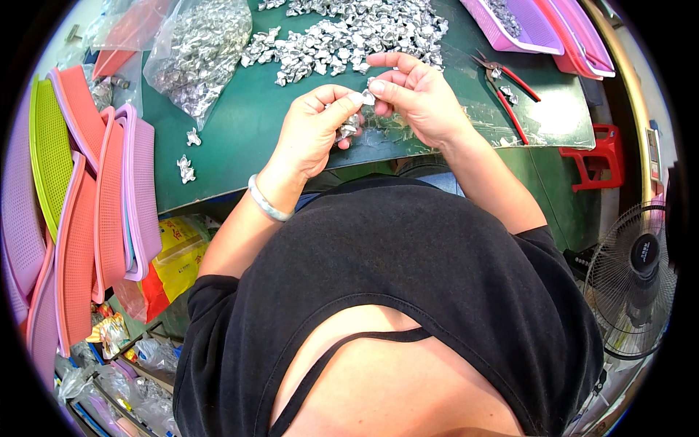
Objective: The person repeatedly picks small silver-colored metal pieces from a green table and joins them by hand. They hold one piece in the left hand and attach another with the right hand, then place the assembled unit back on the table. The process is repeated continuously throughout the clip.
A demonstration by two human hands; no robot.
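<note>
1. Silvery and irregular, a small piece (368, 96) sits between the fingertips of both hands, above the near edge of the bench.
2. The left hand (314, 124) has its thumb and forefinger pinched on that piece; its other fingers curl around a cluster of similar pieces (349, 129) in the palm.
3. The right hand (421, 98) meets it from the other side, thumb tip at the piece, forefinger lifted and the other fingers loosely bent; whether these fingers grip or merely steady it, I cannot tell.
4. A pale bracelet (268, 199) circles the left wrist, behind the left fingers.
5. Just beyond the fingers, a broad heap of silvery pieces (328, 44) spreads over the green bench (237, 142).
6. Right of the fingers lie red-handled pliers (516, 109), their handles spread apart, with a few loose bits beside them.
7. Left of the fingers, two loose pieces (186, 169) lie apart from the heap; beyond them is a clear bag (198, 62) full of more.
8. Farther out, beyond the fingers to the right, a purple basket (535, 42) holds pieces next to pink ones.
9. Well to the left of the fingers, purple, green and coral baskets (78, 247) stand nested.
10. Far right of the fingers are a red stool (610, 156) and, closer to the body, a fan (633, 291).
</note>
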